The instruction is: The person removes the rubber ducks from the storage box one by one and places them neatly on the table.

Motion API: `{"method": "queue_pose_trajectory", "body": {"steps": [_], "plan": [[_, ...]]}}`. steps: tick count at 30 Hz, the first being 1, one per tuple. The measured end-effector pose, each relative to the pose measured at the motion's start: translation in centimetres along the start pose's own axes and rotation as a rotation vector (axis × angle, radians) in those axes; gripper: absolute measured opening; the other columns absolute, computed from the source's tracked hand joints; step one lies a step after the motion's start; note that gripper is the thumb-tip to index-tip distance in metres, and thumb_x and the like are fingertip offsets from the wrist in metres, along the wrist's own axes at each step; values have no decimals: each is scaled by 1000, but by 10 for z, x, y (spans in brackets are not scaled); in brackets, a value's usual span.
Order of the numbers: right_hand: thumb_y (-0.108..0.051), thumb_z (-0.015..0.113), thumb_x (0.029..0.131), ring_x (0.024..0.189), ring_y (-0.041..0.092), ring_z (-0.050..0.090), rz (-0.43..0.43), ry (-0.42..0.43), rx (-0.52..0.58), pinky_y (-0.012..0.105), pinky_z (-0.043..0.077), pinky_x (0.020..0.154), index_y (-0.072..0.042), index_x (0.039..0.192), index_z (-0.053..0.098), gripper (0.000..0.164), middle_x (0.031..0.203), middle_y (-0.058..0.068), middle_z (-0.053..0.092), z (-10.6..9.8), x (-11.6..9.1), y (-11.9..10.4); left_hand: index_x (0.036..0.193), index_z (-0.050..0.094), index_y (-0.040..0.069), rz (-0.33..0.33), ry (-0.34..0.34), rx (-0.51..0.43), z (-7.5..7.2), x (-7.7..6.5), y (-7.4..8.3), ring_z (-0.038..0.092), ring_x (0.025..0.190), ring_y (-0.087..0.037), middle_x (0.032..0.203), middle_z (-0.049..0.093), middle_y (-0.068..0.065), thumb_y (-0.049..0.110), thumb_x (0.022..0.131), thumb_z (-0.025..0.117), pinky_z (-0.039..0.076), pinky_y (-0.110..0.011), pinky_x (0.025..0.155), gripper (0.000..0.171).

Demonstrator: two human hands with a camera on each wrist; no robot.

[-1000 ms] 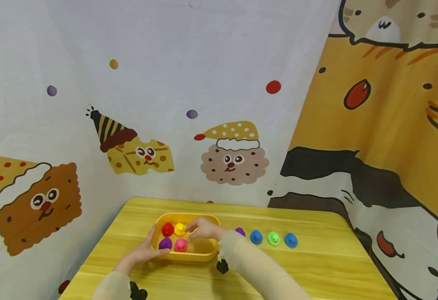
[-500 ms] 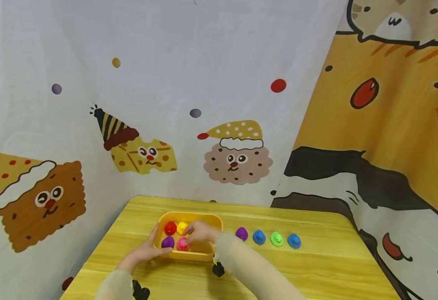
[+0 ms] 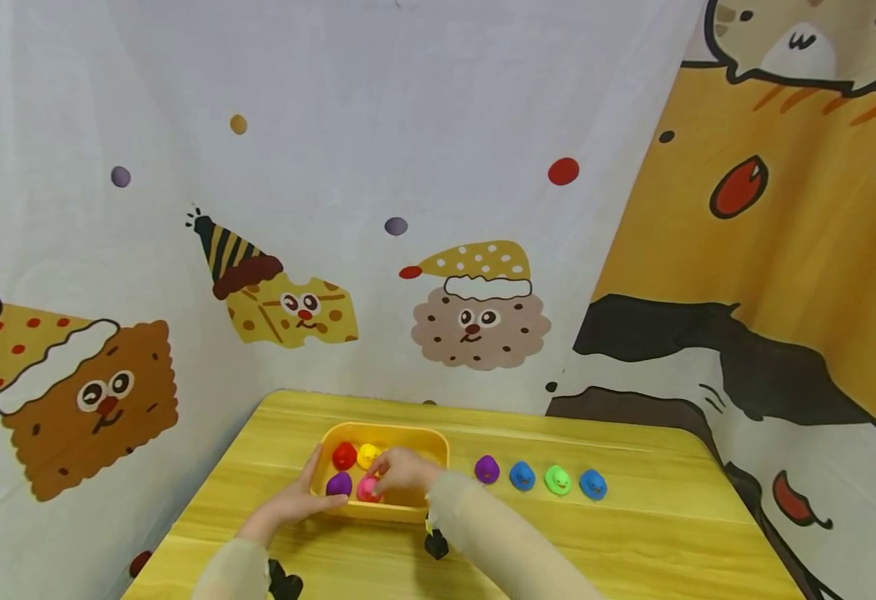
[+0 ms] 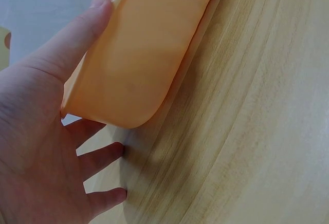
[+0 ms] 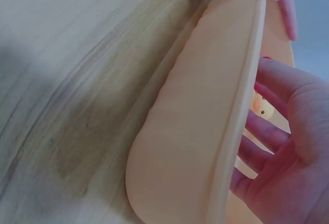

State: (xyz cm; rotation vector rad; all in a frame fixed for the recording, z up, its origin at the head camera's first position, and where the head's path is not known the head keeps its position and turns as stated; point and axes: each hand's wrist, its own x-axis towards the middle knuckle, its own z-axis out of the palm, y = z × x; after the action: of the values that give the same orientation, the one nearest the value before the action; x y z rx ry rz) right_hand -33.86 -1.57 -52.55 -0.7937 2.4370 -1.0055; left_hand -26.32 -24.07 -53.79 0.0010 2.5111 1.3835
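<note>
A yellow plastic bin [image 3: 388, 513] stands on the table with a red rubber duck [image 3: 344, 456], a yellow rubber duck [image 3: 367, 455], a purple rubber duck [image 3: 339, 485] and a pink rubber duck [image 3: 367, 490] in its left half. My left hand [image 3: 295, 502] grips the bin's left end, thumb over the near rim; the left wrist view shows its other fingers spread past the corner. Inside the bin, my right hand [image 3: 407, 468] pinches the pink duck with its fingertips. From the right wrist, the bin's wall [image 5: 200, 106] hides those fingertips.
Right of the bin, a row of ducks lies on the wooden table [image 3: 633, 533]: purple [image 3: 487, 470], blue [image 3: 523, 476], green [image 3: 558, 480] and another blue duck [image 3: 593, 484]. A cartoon-printed cloth [image 3: 317, 167] hangs behind the table.
My right hand has come down and left onto the pink duck. My left hand stays on the bin's end. The whole head view has shifted slightly.
</note>
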Motion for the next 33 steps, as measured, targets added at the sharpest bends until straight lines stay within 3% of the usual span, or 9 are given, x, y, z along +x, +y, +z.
{"method": "queue_pose_trajectory", "body": {"steps": [10, 22, 33], "plan": [[-11, 83, 74, 83, 7, 58, -27, 18, -58, 23, 49, 78, -10, 93, 75, 21, 87, -7, 69, 8, 5, 2, 154, -8, 4, 14, 5, -6, 1, 2, -2, 18, 134, -59, 155, 2, -34, 39, 82, 77, 20, -74, 101, 117], [-9, 83, 73, 76, 6, 55, 1, 52, -94, 21, 48, 74, -10, 91, 76, 18, 82, -8, 67, 10, 1, 0, 154, -7, 6, 5, 13, -11, 2, 1, -1, 19, 134, -59, 154, 5, -35, 39, 82, 77, 20, -73, 102, 117], [-5, 80, 75, 81, 8, 59, -26, 36, -56, 22, 50, 76, -5, 96, 74, 22, 87, -4, 68, -7, 2, -7, 153, -11, 4, 43, 1, -12, 1, -2, 0, 16, 132, -63, 152, 3, -39, 44, 82, 75, 19, -74, 100, 118]]}}
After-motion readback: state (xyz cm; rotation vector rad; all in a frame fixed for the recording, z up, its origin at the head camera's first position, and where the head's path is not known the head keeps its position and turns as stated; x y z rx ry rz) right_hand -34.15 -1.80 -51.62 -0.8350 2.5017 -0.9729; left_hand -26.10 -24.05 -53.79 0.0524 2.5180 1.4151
